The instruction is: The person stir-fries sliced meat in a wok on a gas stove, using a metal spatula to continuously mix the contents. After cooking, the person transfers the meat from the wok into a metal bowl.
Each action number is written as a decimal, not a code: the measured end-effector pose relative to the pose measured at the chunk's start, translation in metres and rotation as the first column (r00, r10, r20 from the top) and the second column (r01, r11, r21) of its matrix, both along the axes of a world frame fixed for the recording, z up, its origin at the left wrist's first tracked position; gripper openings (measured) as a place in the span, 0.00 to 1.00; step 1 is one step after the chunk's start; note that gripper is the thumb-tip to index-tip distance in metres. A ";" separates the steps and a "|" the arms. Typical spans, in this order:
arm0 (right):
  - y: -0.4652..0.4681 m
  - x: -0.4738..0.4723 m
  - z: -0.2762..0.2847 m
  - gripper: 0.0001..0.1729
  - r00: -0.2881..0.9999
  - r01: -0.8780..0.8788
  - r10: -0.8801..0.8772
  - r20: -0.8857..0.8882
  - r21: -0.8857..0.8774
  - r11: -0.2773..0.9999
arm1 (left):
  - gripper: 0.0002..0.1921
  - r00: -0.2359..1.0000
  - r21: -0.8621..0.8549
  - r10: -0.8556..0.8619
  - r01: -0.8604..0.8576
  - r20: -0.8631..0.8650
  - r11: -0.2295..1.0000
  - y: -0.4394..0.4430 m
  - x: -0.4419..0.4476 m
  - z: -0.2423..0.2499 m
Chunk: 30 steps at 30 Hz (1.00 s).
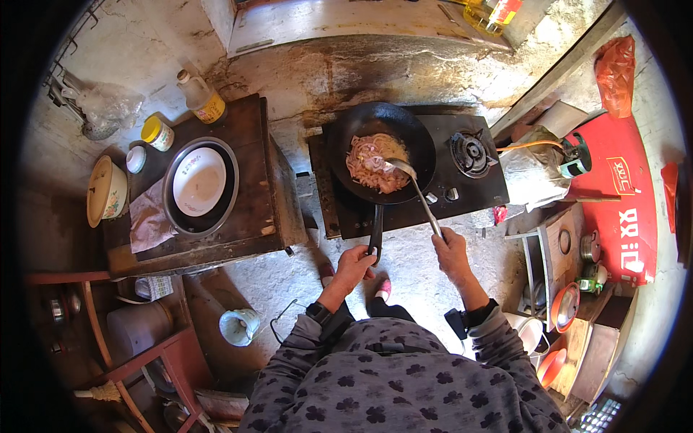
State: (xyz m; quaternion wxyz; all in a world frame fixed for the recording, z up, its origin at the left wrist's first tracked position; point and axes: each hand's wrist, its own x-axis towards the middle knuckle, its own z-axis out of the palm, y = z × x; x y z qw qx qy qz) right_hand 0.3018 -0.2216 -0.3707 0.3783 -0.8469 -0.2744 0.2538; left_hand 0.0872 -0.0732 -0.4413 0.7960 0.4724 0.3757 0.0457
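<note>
A black wok rests over the left side of a black two-burner gas stove. Sliced pinkish meat lies in the wok, with paler strips among it. My left hand grips the end of the wok's black handle, which points towards me. In my right hand is the shaft of a metal ladle. The bowl of the ladle touches the meat, right of the middle of the wok. The burner under the wok is hidden.
Left of the stove stands a dark wooden cabinet, bearing a metal basin with a white enamel bowl in it. A bare gas burner is at right. A hose leads to a gas cylinder. A lined bin stands on the floor.
</note>
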 end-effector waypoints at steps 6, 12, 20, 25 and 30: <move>0.011 -0.016 0.035 0.15 0.992 -0.098 0.103 -0.067 0.084 0.992 | 0.12 1.000 0.000 -0.009 0.009 0.000 1.000 0.001 -0.001 -0.002; 0.002 -0.012 0.069 0.15 0.986 -0.158 0.159 0.048 -0.034 0.987 | 0.12 1.000 -0.005 -0.016 0.016 -0.009 1.000 0.002 -0.002 0.001; -0.013 0.008 0.081 0.10 0.923 -0.241 0.300 0.240 -0.248 0.938 | 0.11 1.000 -0.003 0.001 -0.001 -0.004 1.000 0.002 0.001 0.004; 0.010 0.009 0.058 0.10 0.911 -0.274 0.317 0.264 -0.187 0.943 | 0.11 1.000 0.000 -0.023 0.023 -0.014 1.000 0.003 0.000 0.003; 0.007 0.014 0.081 0.10 0.916 -0.276 0.316 0.248 -0.184 0.943 | 0.11 1.000 0.010 -0.017 0.017 -0.014 1.000 0.001 -0.002 -0.002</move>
